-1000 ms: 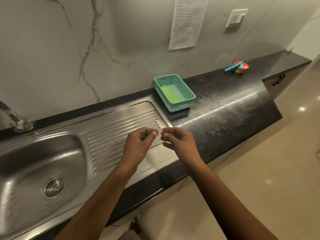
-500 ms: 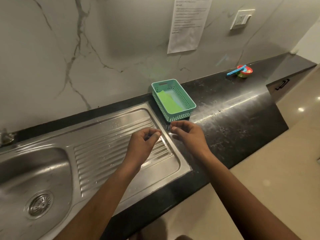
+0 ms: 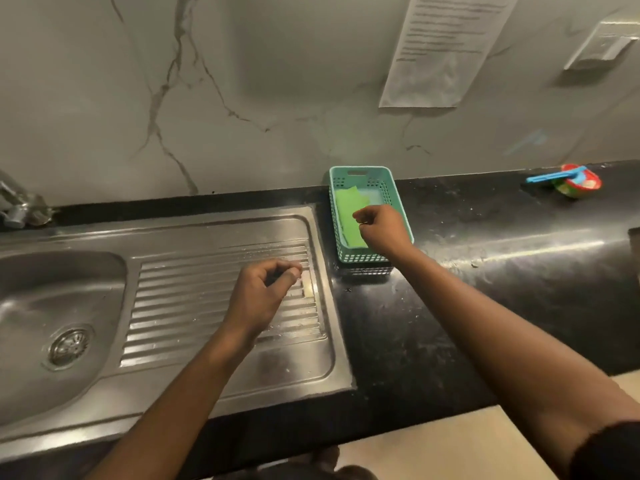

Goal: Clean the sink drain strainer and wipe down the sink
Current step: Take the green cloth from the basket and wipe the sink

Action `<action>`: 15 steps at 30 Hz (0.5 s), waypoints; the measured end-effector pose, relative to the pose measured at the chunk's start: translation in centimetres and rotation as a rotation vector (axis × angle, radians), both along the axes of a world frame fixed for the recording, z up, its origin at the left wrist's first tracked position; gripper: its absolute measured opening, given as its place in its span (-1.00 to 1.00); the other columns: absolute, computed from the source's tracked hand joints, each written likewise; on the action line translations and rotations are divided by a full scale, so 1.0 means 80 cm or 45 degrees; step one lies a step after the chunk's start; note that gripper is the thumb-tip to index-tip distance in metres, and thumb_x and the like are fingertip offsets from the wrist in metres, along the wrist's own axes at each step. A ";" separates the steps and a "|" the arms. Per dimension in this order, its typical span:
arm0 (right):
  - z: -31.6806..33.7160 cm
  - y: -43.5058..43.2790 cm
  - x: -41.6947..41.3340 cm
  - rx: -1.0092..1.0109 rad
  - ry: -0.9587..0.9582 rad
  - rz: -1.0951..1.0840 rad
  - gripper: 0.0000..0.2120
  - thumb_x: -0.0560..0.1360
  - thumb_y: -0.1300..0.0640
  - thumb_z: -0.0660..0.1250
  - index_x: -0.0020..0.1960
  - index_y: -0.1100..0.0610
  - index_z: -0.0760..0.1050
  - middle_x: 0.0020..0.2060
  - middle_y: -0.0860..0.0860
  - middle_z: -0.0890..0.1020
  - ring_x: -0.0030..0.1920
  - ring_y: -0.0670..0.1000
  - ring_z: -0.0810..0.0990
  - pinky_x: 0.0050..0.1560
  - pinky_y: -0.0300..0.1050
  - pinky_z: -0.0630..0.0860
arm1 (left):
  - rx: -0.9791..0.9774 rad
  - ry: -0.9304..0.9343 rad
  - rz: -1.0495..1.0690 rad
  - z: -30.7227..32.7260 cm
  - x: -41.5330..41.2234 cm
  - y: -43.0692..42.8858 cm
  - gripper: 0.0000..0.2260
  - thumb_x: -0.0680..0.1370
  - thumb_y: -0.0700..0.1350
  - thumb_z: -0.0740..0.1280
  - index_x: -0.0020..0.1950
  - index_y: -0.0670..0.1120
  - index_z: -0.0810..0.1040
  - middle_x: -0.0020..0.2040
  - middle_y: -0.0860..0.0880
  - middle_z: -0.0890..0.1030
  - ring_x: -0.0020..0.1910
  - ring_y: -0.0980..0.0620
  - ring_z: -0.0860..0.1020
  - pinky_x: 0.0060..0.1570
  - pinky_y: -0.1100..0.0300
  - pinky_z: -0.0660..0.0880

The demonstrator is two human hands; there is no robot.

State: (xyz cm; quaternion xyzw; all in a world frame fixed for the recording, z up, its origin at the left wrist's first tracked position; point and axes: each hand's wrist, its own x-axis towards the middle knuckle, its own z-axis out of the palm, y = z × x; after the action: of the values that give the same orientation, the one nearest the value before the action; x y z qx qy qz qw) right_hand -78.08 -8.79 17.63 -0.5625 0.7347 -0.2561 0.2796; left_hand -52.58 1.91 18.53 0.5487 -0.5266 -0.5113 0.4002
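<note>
The steel sink (image 3: 41, 299) lies at the left, with the round drain strainer (image 3: 67, 344) set in its bowl. Its ribbed drainboard (image 3: 194, 306) stretches to the right. My left hand (image 3: 261, 292) hovers over the drainboard's right end, fingers curled shut with nothing visible in them. My right hand (image 3: 381, 228) is over the teal basket (image 3: 405, 216), fingers pinched together just above a green cloth (image 3: 348, 216) that lies inside. Whether the fingers touch the cloth I cannot tell.
A tap base (image 3: 20, 209) stands at the far left against the marble wall. The black countertop (image 3: 502, 265) runs to the right, with a small red bowl and blue utensil (image 3: 568, 183) at the back. A paper sheet (image 3: 443, 46) and a switch (image 3: 602, 50) hang on the wall.
My right hand has moved away from the left hand and up over the teal basket. My left hand stays over the drainboard. The view has shifted so the strainer is nearer.
</note>
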 end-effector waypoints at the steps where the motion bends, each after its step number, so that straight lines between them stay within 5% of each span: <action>1: -0.007 -0.014 -0.007 0.055 0.070 0.040 -0.59 0.50 0.40 0.30 0.30 0.20 0.65 0.23 0.12 0.71 0.24 0.10 0.66 0.36 0.05 0.57 | 0.018 0.002 0.040 -0.004 -0.004 0.002 -0.87 0.62 -0.15 0.41 0.05 0.03 0.74 -0.02 0.10 0.77 0.00 0.17 0.71 0.05 0.19 0.62; 7: -0.050 -0.075 -0.024 0.296 0.406 0.337 -0.59 0.52 0.19 0.45 0.36 0.19 0.58 0.29 0.15 0.65 0.28 0.18 0.61 0.34 0.03 0.54 | 0.064 -0.023 0.214 -0.023 -0.007 0.012 -0.87 0.63 -0.11 0.41 0.09 0.03 0.75 0.01 0.10 0.77 0.05 0.15 0.71 0.09 0.14 0.63; 12: -0.074 -0.099 -0.022 0.374 0.669 0.415 -0.50 0.48 -0.14 0.51 0.21 0.20 0.53 0.14 0.18 0.62 0.02 0.18 0.57 0.03 -0.02 0.54 | 0.084 -0.036 0.297 -0.033 -0.001 0.020 -0.87 0.63 -0.12 0.41 0.11 0.01 0.75 0.03 0.09 0.77 0.07 0.14 0.71 0.13 0.12 0.63; 15: -0.083 -0.102 -0.018 0.338 0.759 0.399 -0.48 0.47 -0.15 0.49 0.25 0.17 0.49 0.13 0.16 0.56 0.08 0.23 0.58 0.08 0.04 0.56 | 0.101 -0.033 0.343 -0.036 0.000 0.021 -0.87 0.63 -0.12 0.41 0.09 0.01 0.75 0.02 0.08 0.77 0.06 0.13 0.72 0.14 0.08 0.63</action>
State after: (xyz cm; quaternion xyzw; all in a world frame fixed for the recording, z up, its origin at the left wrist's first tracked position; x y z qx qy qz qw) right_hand -79.54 -16.94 11.01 -0.6770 0.7157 0.0627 0.1596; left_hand -52.54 3.57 15.63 0.6363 -0.4326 -0.4664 0.4363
